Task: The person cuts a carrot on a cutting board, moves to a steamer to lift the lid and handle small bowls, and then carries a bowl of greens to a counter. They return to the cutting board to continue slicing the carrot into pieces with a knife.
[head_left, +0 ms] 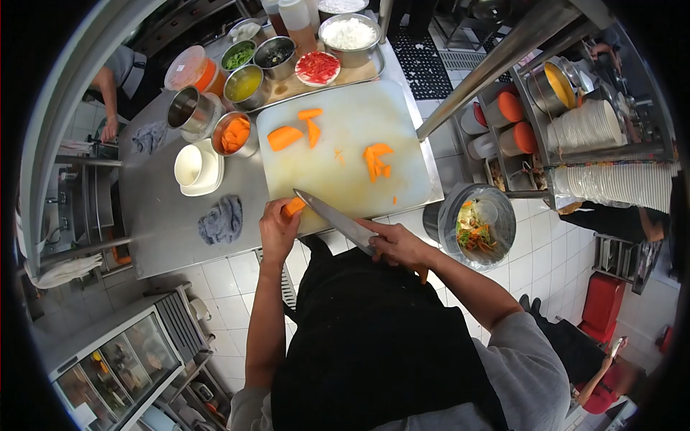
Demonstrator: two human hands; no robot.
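Orange carrot [292, 207], knife [334, 218] at board [345, 118] edge.

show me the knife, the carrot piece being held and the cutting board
knife [332, 218]: head view, middle of the blade
carrot piece [292, 207]: head view, the orange end that shows
cutting board [352, 122]: head view, bare white patch

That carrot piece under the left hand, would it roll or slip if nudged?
Likely stiff: the carrot piece holds its shape under the left hand. It may slide or roll on the smooth cutting board, which is perhaps why the hand pins it beside the knife. Small, so probably light.
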